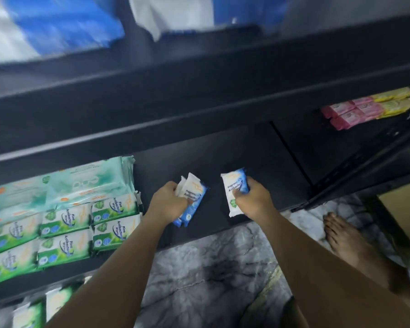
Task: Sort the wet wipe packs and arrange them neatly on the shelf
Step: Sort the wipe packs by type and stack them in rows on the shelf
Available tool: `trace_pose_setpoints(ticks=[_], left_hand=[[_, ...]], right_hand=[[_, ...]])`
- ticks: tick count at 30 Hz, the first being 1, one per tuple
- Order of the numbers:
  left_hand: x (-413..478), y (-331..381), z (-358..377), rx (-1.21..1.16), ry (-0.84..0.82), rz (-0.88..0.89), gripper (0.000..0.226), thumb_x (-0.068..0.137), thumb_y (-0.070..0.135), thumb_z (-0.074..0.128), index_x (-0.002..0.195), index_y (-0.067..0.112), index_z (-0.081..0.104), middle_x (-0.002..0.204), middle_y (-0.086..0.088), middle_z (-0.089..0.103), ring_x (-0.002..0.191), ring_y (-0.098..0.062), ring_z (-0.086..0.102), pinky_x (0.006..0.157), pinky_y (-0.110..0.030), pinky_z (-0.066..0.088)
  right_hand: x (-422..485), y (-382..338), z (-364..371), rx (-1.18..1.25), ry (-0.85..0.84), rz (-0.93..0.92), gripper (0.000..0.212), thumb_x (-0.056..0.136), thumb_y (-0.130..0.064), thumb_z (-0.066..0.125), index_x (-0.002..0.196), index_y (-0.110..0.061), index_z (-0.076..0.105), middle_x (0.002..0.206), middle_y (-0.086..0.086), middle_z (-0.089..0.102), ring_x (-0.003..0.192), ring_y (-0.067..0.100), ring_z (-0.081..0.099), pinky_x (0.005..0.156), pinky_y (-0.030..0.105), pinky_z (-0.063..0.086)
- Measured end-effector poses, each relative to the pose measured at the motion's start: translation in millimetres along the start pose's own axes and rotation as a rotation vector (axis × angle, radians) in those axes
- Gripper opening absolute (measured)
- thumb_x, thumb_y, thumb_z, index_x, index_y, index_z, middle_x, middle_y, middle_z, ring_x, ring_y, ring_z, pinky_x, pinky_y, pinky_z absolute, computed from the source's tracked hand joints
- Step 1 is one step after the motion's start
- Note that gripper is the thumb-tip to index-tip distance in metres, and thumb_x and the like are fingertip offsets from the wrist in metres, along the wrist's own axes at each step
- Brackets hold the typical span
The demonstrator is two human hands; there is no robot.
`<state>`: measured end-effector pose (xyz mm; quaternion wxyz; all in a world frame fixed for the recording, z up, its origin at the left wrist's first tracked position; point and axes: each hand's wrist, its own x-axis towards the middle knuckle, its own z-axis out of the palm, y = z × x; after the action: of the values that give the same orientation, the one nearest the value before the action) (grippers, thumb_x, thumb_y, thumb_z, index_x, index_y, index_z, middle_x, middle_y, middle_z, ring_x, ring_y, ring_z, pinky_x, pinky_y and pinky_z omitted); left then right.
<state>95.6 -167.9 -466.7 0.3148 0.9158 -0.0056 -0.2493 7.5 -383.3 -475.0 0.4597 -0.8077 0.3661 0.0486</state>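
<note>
The left hand, at the centre of the frame, has its fingers curled tight round a small bunch of blue-and-white wipe packs. At least two of these flat, glossy film pouches overlap, their white ends fanning up past the knuckles and their blue ends sticking out below the palm. Just right of it, the right hand grips a single blue-and-white antibacterial wipe pack. Thumb and fingers wrap its right edge, and the crinkled rectangular pouch stands out to the left of the fingers, tilted, printed face up. Both handfuls sit low over a bare stretch of the matte black shelf, apart from each other; whether they touch the board cannot be told. At the left of the frame, green-and-white pine wipe packs lie in tidy rows on the same board, with larger mint-green soft packs behind them. In the upper right, pink packs and yellow packs sit side by side in the next bay. Grey-veined marble flooring fills the lower middle, and a bare foot rests on it at the right.
</note>
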Motion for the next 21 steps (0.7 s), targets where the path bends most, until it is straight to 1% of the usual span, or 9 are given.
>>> trace_pose_setpoints(ticks=[3, 5, 7, 9, 11, 14, 17, 19, 21], left_hand=[[-31.8, -1.9, -0.8, -0.082, 0.005, -0.031, 0.029, 0.085, 0.025, 0.073, 0.105, 0.016, 0.055, 0.097, -0.005, 0.065, 0.072, -0.015, 0.064, 0.041, -0.020, 0.048], [-57.4, -2.7, -3.7, -0.136, -0.014, -0.051, 0.033, 0.083, 0.026, 0.077, 0.106, 0.019, 0.055, 0.100, -0.005, 0.065, 0.074, -0.022, 0.069, 0.047, -0.033, 0.058], [-83.3, -1.1, -8.1, -0.197, -0.033, -0.048, 0.033, 0.082, 0.024, 0.079, 0.106, 0.021, 0.056, 0.101, -0.006, 0.064, 0.074, -0.026, 0.071, 0.048, -0.041, 0.060], [-110.3, 4.1, -14.0, -0.233, -0.026, -0.003, 0.028, 0.085, 0.020, 0.078, 0.104, 0.021, 0.057, 0.098, -0.004, 0.064, 0.069, -0.021, 0.070, 0.042, -0.034, 0.056], [-139.6, 12.2, -22.4, -0.244, -0.018, 0.063, 0.024, 0.087, 0.019, 0.076, 0.103, 0.021, 0.059, 0.095, 0.000, 0.065, 0.066, -0.009, 0.067, 0.041, -0.022, 0.051], [-183.4, 30.8, -40.7, -0.255, 0.020, 0.155, 0.023, 0.083, 0.027, 0.079, 0.099, 0.024, 0.064, 0.092, 0.005, 0.070, 0.076, -0.004, 0.066, 0.057, -0.022, 0.052], [-231.7, 53.4, -63.1, -0.366, 0.016, 0.226, 0.023, 0.078, 0.030, 0.084, 0.095, 0.025, 0.068, 0.086, 0.010, 0.074, 0.078, -0.005, 0.070, 0.075, -0.036, 0.059], [-253.5, 65.5, -71.0, -0.421, -0.007, 0.275, 0.029, 0.074, 0.035, 0.085, 0.097, 0.026, 0.070, 0.087, 0.012, 0.076, 0.080, -0.007, 0.072, 0.078, -0.039, 0.060], [-281.8, 86.0, -85.5, -0.469, -0.017, 0.352, 0.035, 0.070, 0.040, 0.085, 0.100, 0.026, 0.070, 0.091, 0.011, 0.077, 0.084, -0.009, 0.073, 0.082, -0.041, 0.059]], right_hand=[[-25.9, 8.8, -3.5, 0.054, -0.027, 0.023, 0.025, 0.089, -0.020, 0.066, 0.113, -0.021, 0.065, 0.099, 0.002, 0.070, 0.083, 0.018, 0.067, 0.066, 0.024, 0.051], [-45.6, 13.5, -8.2, 0.139, -0.035, 0.068, 0.019, 0.088, -0.017, 0.068, 0.108, -0.017, 0.068, 0.093, 0.002, 0.072, 0.074, 0.014, 0.067, 0.059, 0.023, 0.051], [-66.5, 11.7, -16.7, 0.208, -0.042, 0.101, 0.010, 0.089, -0.014, 0.068, 0.099, -0.015, 0.069, 0.087, 0.005, 0.073, 0.068, 0.016, 0.068, 0.055, 0.024, 0.053], [-86.4, 4.5, -28.9, 0.281, -0.033, 0.115, 0.002, 0.091, -0.012, 0.068, 0.092, -0.012, 0.068, 0.079, 0.008, 0.070, 0.059, 0.018, 0.063, 0.049, 0.024, 0.048], [-107.4, -8.1, -44.2, 0.321, -0.026, 0.101, 0.005, 0.091, -0.011, 0.069, 0.094, -0.007, 0.068, 0.074, 0.010, 0.067, 0.056, 0.019, 0.059, 0.044, 0.021, 0.045], [-140.6, -33.2, -71.1, 0.377, -0.025, 0.053, 0.009, 0.090, -0.008, 0.071, 0.098, -0.004, 0.071, 0.083, 0.009, 0.073, 0.065, 0.019, 0.067, 0.052, 0.020, 0.052], [-185.6, -62.9, -106.0, 0.436, -0.035, -0.012, 0.010, 0.087, -0.004, 0.073, 0.093, -0.011, 0.074, 0.081, 0.005, 0.077, 0.075, 0.023, 0.075, 0.071, 0.038, 0.063], [-206.8, -77.9, -124.6, 0.485, -0.063, -0.004, 0.014, 0.084, 0.000, 0.074, 0.094, -0.009, 0.075, 0.082, 0.011, 0.078, 0.083, 0.033, 0.075, 0.082, 0.048, 0.061], [-230.7, -96.3, -151.9, 0.564, -0.090, 0.013, 0.016, 0.081, 0.003, 0.073, 0.097, -0.002, 0.074, 0.086, 0.020, 0.076, 0.086, 0.041, 0.073, 0.085, 0.055, 0.057]])
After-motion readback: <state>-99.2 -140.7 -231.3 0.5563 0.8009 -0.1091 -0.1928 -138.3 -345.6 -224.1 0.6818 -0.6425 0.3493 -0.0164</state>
